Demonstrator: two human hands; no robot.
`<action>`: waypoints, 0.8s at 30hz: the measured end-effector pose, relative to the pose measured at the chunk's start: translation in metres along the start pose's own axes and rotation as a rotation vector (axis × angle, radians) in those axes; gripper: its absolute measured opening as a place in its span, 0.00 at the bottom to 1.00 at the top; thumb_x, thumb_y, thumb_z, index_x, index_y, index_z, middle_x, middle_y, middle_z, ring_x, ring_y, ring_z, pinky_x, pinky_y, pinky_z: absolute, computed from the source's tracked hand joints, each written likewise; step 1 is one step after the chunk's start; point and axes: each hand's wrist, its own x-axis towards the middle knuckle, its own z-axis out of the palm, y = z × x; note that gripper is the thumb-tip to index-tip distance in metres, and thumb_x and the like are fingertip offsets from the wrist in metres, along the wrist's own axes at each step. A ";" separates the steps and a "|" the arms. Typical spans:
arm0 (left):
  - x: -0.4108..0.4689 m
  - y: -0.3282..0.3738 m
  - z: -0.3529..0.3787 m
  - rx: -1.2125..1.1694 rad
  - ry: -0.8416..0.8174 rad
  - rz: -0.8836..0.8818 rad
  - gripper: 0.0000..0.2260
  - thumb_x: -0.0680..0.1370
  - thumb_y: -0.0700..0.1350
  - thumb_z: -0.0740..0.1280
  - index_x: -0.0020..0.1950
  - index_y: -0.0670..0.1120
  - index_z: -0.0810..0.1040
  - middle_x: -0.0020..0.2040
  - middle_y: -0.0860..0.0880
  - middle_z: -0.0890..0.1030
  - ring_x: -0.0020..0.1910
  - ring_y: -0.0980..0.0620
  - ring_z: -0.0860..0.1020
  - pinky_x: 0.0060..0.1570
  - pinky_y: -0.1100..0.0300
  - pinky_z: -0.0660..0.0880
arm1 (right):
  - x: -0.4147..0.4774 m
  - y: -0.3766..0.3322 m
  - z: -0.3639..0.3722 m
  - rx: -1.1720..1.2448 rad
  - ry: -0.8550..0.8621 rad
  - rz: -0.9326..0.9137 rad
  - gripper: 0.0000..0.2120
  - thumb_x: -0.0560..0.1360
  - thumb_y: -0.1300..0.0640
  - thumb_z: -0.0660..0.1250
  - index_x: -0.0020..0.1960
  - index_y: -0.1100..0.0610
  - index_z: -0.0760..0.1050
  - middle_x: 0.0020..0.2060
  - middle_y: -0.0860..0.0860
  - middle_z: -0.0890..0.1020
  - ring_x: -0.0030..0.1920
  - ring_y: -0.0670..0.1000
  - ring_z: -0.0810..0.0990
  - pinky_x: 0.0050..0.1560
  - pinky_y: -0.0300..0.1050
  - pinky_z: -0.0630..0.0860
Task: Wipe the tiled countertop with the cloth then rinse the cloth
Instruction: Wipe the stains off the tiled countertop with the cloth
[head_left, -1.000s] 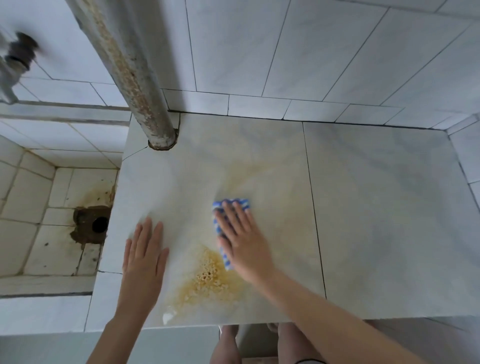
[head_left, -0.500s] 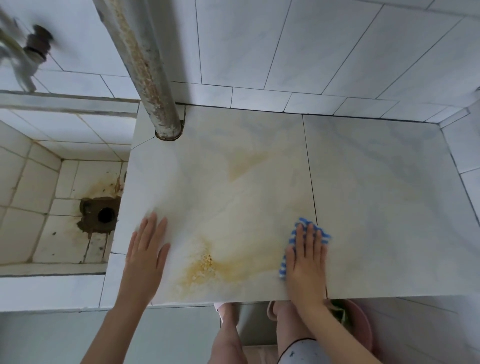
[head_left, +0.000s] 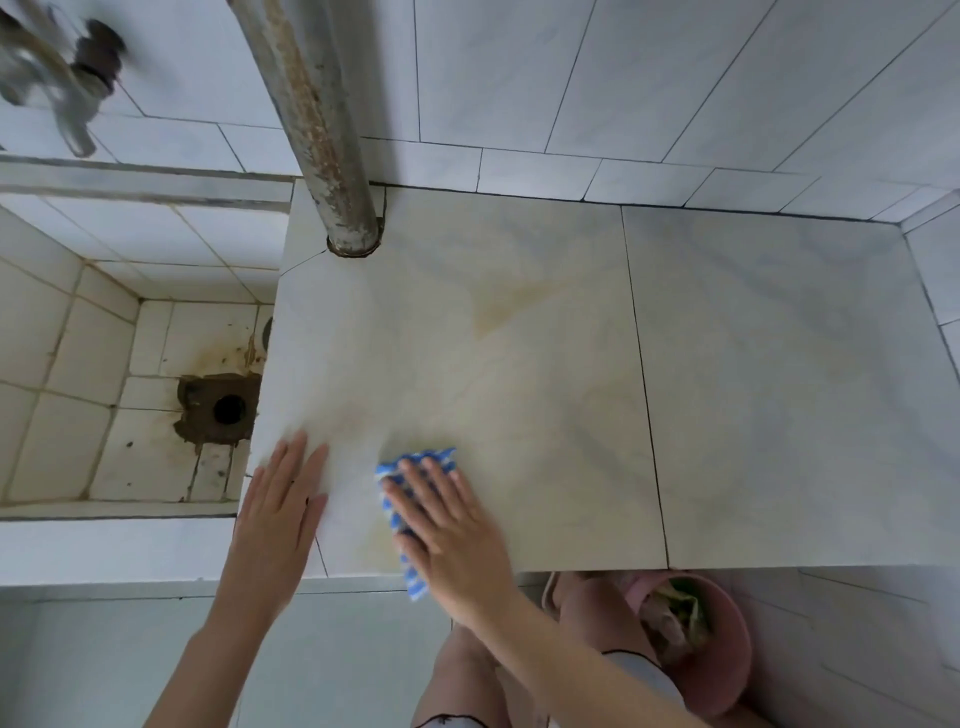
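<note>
The right hand (head_left: 457, 540) is lying flat with fingers spread, pressing the blue-and-white striped cloth (head_left: 410, 514) onto the tiled countertop (head_left: 519, 374) near its front edge, at about six o'clock on the left tile, probably so the whole palm is bearing down on the yellowish staining there. At roughly nine o'clock from it, the left hand (head_left: 278, 525) is resting open and empty on the counter's front-left corner, seemingly bracing the body. The tiled sink basin (head_left: 130, 457), where rinsing would likely follow, is sitting just beyond that corner.
</note>
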 end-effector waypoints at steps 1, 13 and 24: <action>0.000 0.001 0.000 -0.009 0.000 -0.005 0.23 0.81 0.52 0.47 0.75 0.46 0.61 0.76 0.48 0.57 0.76 0.52 0.51 0.74 0.57 0.48 | -0.006 0.018 -0.004 -0.037 -0.001 0.046 0.23 0.82 0.51 0.50 0.76 0.54 0.57 0.75 0.53 0.60 0.75 0.55 0.56 0.72 0.54 0.58; 0.001 0.018 0.010 -0.045 0.067 -0.095 0.20 0.82 0.48 0.53 0.74 0.44 0.62 0.76 0.46 0.58 0.76 0.50 0.51 0.75 0.51 0.46 | -0.057 0.073 -0.017 -0.078 0.049 0.730 0.26 0.82 0.52 0.37 0.76 0.61 0.52 0.76 0.61 0.51 0.76 0.61 0.50 0.73 0.58 0.53; -0.002 0.007 0.004 -0.045 0.018 -0.067 0.21 0.81 0.46 0.53 0.74 0.46 0.62 0.76 0.48 0.58 0.76 0.53 0.51 0.73 0.55 0.49 | -0.029 0.005 -0.004 -0.010 -0.029 0.179 0.23 0.82 0.50 0.46 0.76 0.53 0.56 0.75 0.53 0.59 0.75 0.55 0.58 0.71 0.53 0.57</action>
